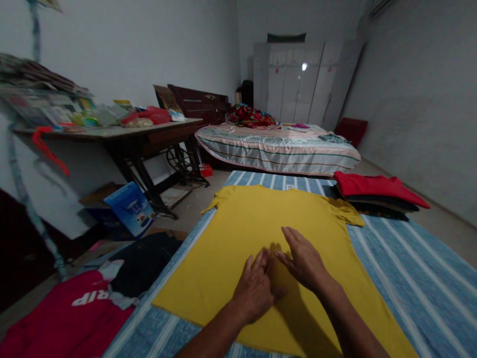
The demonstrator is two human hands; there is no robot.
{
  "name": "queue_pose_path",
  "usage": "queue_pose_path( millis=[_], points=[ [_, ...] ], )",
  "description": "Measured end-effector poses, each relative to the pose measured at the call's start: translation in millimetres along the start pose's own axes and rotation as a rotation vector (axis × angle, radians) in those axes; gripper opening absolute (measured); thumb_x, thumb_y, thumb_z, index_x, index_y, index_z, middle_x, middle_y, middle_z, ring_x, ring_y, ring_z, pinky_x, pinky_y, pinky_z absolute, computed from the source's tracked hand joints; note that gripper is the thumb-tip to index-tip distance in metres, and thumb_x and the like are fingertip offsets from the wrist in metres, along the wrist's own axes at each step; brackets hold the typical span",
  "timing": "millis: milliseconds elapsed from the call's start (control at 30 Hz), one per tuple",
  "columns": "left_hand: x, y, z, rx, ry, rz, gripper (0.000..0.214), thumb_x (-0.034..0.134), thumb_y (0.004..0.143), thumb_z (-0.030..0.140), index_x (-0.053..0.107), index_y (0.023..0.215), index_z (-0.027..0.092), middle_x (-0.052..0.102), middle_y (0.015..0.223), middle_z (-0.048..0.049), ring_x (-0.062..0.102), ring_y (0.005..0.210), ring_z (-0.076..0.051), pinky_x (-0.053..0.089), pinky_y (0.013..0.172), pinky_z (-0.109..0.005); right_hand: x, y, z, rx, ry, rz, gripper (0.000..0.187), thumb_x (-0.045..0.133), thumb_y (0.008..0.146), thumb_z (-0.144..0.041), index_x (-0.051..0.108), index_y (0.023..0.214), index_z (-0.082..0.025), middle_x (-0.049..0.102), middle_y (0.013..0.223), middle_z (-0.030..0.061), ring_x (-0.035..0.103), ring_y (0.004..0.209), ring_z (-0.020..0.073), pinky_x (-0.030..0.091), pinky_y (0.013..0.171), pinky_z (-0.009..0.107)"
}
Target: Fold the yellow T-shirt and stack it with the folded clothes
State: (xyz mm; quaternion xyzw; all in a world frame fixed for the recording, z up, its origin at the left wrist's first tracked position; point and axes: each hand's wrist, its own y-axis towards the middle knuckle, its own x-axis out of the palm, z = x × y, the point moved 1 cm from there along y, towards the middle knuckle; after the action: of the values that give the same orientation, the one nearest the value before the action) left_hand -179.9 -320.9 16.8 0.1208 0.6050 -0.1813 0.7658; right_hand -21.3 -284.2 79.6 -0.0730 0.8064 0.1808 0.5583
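Note:
A yellow short-sleeved T-shirt point(238, 228) lies spread out on a blue and white striped bed cover point(395, 258), its neckline and sleeves at the far side. My left hand point(255, 286) rests over the middle of the shirt, fingers stretched forward and holding nothing. Just to its right, my right hand point(303, 258) is held slightly above the cloth, fingers extended and thumb apart, casting a shadow on the shirt. Neither hand grips the fabric.
Folded clothes with a red one point(376, 186) on top are stacked at the right. Left of the bed lie a red garment point(70, 318), dark clothing point(147, 263) and a blue box point(132, 209). A cluttered sewing table point(112, 132) stands beyond; another bed point(276, 146) is behind.

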Motion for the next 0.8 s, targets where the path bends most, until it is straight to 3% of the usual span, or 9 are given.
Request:
queue_pose_path(
  millis=[100,233,433,533,667,800],
  points=[
    [-1.9,1.0,1.0,-0.032,0.001,-0.056,0.072,0.043,0.085,0.056,0.027,0.145,0.019,0.017,0.155,-0.0105,0.009,0.143,-0.026,0.009,0.116,-0.05,31.1,6.8,20.9,0.134,-0.079,-0.124,0.072,0.045,0.089,-0.05,0.03,0.144,-0.006,0.024,0.15,0.0173,0.019,0.139,0.0314,0.023,0.11,0.048],
    [-4.0,0.3,3.6,-0.05,-0.007,-0.083,0.071,0.04,0.087,0.058,0.029,0.145,0.019,0.014,0.156,-0.0101,0.007,0.143,-0.026,0.007,0.116,-0.05,64.0,5.4,35.7,0.216,-0.112,-0.183,0.075,0.033,0.092,-0.059,0.029,0.145,-0.005,0.02,0.151,0.0181,0.013,0.14,0.0311,0.015,0.11,0.05],
    [-20.4,5.0,-10.6,-0.029,-0.136,-0.155,0.069,0.043,0.086,0.054,0.032,0.144,0.019,0.02,0.155,-0.01,0.016,0.142,-0.023,0.018,0.115,-0.045,77.0,-0.4,39.7,0.228,-0.106,-0.167,0.076,0.027,0.092,-0.061,0.031,0.144,-0.005,0.021,0.151,0.0184,0.013,0.14,0.0309,0.011,0.11,0.049],
    [-28.9,19.3,-34.3,-0.064,-0.207,-0.078,0.067,0.04,0.087,0.053,0.037,0.141,0.013,0.028,0.152,-0.0128,0.026,0.139,-0.021,0.026,0.112,-0.037,75.5,0.2,39.3,0.229,-0.097,-0.173,0.076,0.028,0.092,-0.06,0.031,0.143,-0.005,0.02,0.151,0.019,0.013,0.14,0.0316,0.01,0.111,0.049],
    [-33.6,45.4,-68.7,-0.187,-0.203,0.088,0.064,0.039,0.088,0.048,0.043,0.135,0.005,0.037,0.147,-0.0171,0.033,0.136,-0.021,0.026,0.112,-0.033,76.4,-0.6,39.8,0.23,-0.056,-0.155,0.074,0.031,0.092,-0.058,0.032,0.143,-0.004,0.021,0.151,0.0194,0.012,0.14,0.0318,0.009,0.111,0.05],
    [-37.1,65.2,-96.6,-0.258,-0.158,0.206,0.061,0.041,0.087,0.044,0.045,0.132,0.003,0.039,0.145,-0.0193,0.034,0.135,-0.023,0.026,0.112,-0.034,79.1,-3.4,44.3,0.267,0.186,0.018,0.069,0.034,0.091,-0.053,0.037,0.14,-0.005,0.028,0.149,0.0179,0.018,0.139,0.0295,0.012,0.112,0.049]
  ],
)
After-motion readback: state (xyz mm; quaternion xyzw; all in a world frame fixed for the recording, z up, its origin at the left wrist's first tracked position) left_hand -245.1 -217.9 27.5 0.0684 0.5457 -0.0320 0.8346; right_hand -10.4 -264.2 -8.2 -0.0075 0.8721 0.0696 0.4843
